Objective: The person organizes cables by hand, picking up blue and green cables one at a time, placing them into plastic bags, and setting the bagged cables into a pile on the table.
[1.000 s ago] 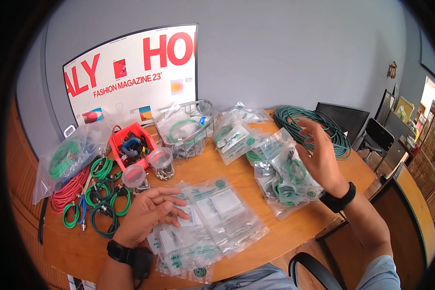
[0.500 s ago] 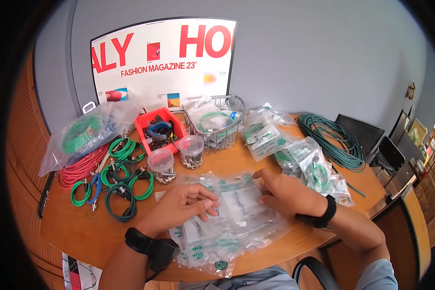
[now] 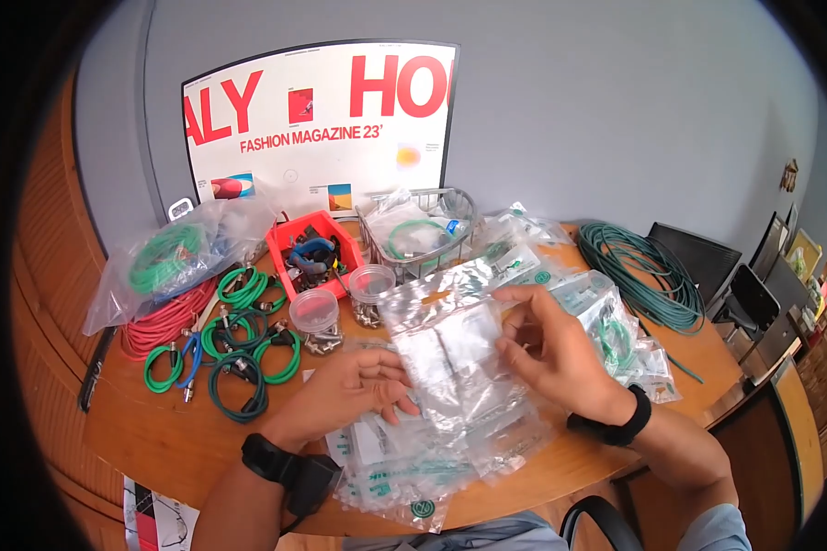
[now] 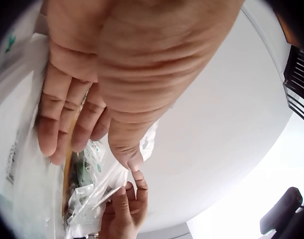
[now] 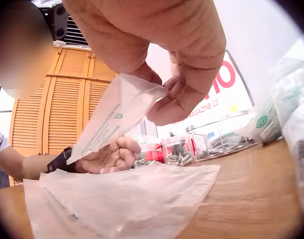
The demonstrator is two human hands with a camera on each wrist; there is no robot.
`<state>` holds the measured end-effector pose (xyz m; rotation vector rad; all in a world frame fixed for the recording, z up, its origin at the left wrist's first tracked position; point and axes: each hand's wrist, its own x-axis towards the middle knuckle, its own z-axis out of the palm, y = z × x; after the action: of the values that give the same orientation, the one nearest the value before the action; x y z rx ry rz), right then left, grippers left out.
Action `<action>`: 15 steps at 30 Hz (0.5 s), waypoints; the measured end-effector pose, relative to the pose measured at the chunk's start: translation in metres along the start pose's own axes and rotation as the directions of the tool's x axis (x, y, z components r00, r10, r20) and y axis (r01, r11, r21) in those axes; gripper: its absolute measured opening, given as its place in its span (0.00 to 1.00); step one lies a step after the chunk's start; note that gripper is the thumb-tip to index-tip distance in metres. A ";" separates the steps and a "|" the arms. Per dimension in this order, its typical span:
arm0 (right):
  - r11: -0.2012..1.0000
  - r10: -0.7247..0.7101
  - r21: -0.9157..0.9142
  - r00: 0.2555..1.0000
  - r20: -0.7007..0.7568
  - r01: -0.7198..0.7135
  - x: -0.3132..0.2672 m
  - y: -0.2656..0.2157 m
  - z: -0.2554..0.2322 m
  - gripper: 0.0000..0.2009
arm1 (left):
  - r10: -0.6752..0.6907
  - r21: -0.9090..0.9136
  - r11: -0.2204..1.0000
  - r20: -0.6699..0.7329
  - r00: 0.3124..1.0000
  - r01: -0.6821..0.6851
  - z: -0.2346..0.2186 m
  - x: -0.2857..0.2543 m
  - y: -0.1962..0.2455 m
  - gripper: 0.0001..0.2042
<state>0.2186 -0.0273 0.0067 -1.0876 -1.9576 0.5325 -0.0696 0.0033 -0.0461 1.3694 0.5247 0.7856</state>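
My right hand (image 3: pixel 560 356) pinches the edge of a clear plastic zip bag (image 3: pixel 452 354) between thumb and fingers. The bag hangs tilted over a pile of similar flat bags (image 3: pixel 395 473) at the table's front. In the right wrist view, green print shows on the raised bag (image 5: pixel 117 109), its lower end free above the pile. My left hand (image 3: pixel 351 390) is beside the bag's left edge, palm turned inward, fingers loosely bent and holding nothing. The left wrist view shows those relaxed fingers (image 4: pixel 55 114) beside the plastic.
Coiled green cables (image 3: pixel 239 390), a red cable bundle (image 3: pixel 170 317) and a bagged green coil (image 3: pixel 165 262) lie left. Behind are a red bin (image 3: pixel 289 230), jars of metal connectors (image 3: pixel 314 312) and a wire basket (image 3: pixel 469 207). Filled bags (image 3: pixel 611 335) and a large dark green coil (image 3: pixel 652 285) lie right.
My right hand came down leftward from above the filled bags to the flat pile, then lifted one bag from it. My left hand stayed over the pile. The head view shifted.
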 end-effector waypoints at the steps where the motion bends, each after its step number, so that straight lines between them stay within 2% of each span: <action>1: 1.000 0.002 0.002 1.000 -0.003 -0.002 0.002 -0.003 0.004 0.23 | -0.008 0.071 0.997 -0.011 1.000 0.008 -0.002 0.000 0.001 0.16; 2: 1.000 -0.016 0.009 1.000 0.010 0.016 0.003 -0.005 0.009 0.24 | -0.013 0.141 0.990 -0.024 1.000 0.016 -0.003 0.001 0.002 0.15; 6: 0.998 0.003 0.065 0.996 0.091 -0.009 0.008 -0.012 0.018 0.24 | -0.040 0.135 0.989 -0.129 0.991 0.058 0.000 -0.004 0.006 0.11; 8: 0.996 0.014 0.088 0.993 0.121 -0.025 0.008 -0.013 0.018 0.24 | 0.008 0.200 0.980 -0.161 0.987 0.025 0.001 -0.003 0.007 0.09; 9: 0.991 0.028 0.124 0.990 0.136 -0.045 0.009 -0.014 0.017 0.24 | 0.004 0.194 0.981 -0.159 0.987 0.027 0.002 -0.003 0.005 0.09; 11: 0.985 0.042 0.157 0.988 0.150 -0.066 0.010 -0.012 0.016 0.25 | 0.092 0.146 0.987 -0.184 0.978 -0.066 0.002 -0.002 0.003 0.10; 13: 0.959 -0.001 0.281 0.995 0.096 -0.026 0.012 -0.005 0.017 0.25 | 0.109 0.124 0.989 -0.194 0.975 -0.086 0.006 -0.002 0.005 0.10; 15: 0.944 0.012 0.328 0.995 0.098 -0.044 0.013 -0.006 0.017 0.24 | 0.126 0.105 0.989 -0.206 0.970 -0.106 0.006 -0.002 0.007 0.11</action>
<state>0.1983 -0.0192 0.0068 -0.8915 -1.8494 0.9065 -0.0675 -0.0025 -0.0390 1.4201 0.6586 1.0212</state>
